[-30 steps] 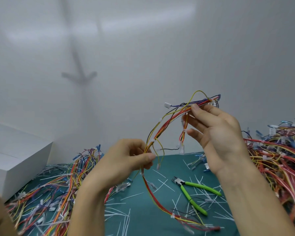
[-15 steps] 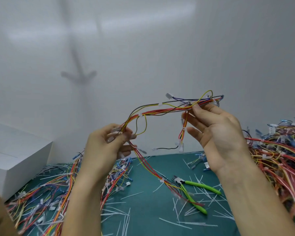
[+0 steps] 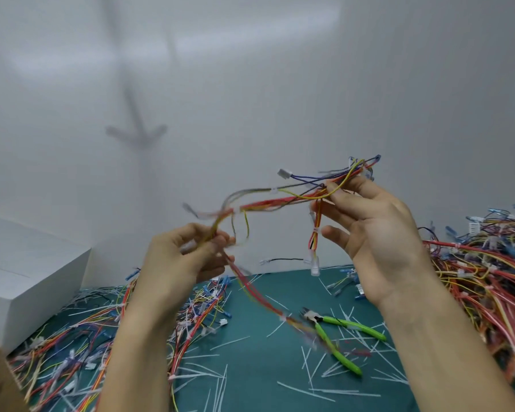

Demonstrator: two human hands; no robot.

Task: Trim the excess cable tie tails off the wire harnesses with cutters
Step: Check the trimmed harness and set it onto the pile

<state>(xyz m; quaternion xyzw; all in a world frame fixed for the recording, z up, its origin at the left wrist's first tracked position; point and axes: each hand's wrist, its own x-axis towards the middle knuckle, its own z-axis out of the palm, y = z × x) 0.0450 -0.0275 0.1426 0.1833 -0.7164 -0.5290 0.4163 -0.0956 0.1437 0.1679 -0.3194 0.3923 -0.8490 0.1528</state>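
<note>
A wire harness (image 3: 275,203) of red, yellow and dark wires with white cable ties stretches in the air between my hands. My left hand (image 3: 185,263) pinches its left part, and a blurred tail of wires hangs from there down to the mat. My right hand (image 3: 366,221) grips its right end between thumb and fingers; a short branch with a white connector (image 3: 314,263) dangles beside the palm. The green-handled cutters (image 3: 336,337) lie on the teal mat (image 3: 250,346) below, in nobody's grip.
A heap of harnesses (image 3: 488,275) fills the right side of the mat, and another pile (image 3: 81,346) spreads at the left. Cut white tie tails (image 3: 309,391) litter the mat. A white box (image 3: 27,281) stands at the left. A white wall rises behind.
My left hand slid along the harness, first up and left, then slightly right, pulling it taut and nearly level. The hanging tail swung toward the cutters. My right hand stayed in place.
</note>
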